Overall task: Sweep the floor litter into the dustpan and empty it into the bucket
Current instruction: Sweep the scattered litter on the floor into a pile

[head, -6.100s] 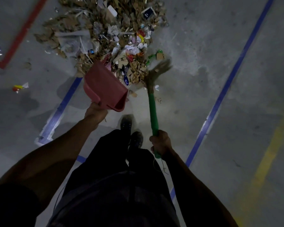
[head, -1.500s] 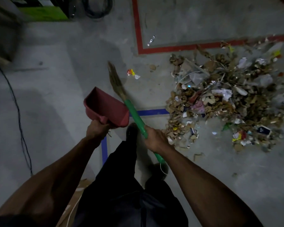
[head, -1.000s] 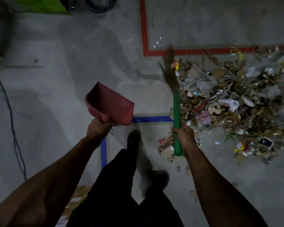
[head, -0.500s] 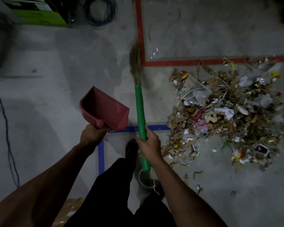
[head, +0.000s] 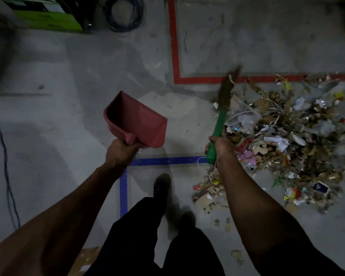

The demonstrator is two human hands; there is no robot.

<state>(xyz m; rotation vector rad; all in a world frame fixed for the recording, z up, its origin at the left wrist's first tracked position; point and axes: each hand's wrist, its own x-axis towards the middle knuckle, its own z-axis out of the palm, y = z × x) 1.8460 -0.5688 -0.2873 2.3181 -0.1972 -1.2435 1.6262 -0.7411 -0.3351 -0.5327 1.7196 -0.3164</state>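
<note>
Red moulded plastic, the scoop-shaped dustpan (head: 136,123) is held up off the grey concrete floor (head: 68,80) by the left hand (head: 121,151), whose fingers are curled tight round its short stub handle; the pan looks empty, its mouth tipped up and away from the person. It is likely light and stiff, so that one-handed hold at the handle should do, though once loaded it will need keeping level.

The right hand (head: 220,147) is wrapped round the lower end of the green plastic handle of a short broom (head: 220,120), whose brown straw bristles (head: 228,84) are blurred above the near-left edge of the heap. The bristles look soft and springy, good for flicking scraps, weaker against heavier pieces.

The mixed heap of cardboard scraps, paper, wrappers and dry debris (head: 283,136) lies on the floor to the right, well apart from the dustpan, with loose bits (head: 205,198) strayed towards the person's black shoe (head: 161,184). This litter should be light, loose and prone to scatter, so short strokes into a pan lip pressed flat to the floor seem wise. No bucket can be made out for certain. Red floor tape (head: 173,46) and blue floor tape (head: 167,161) cross the concrete.
</note>
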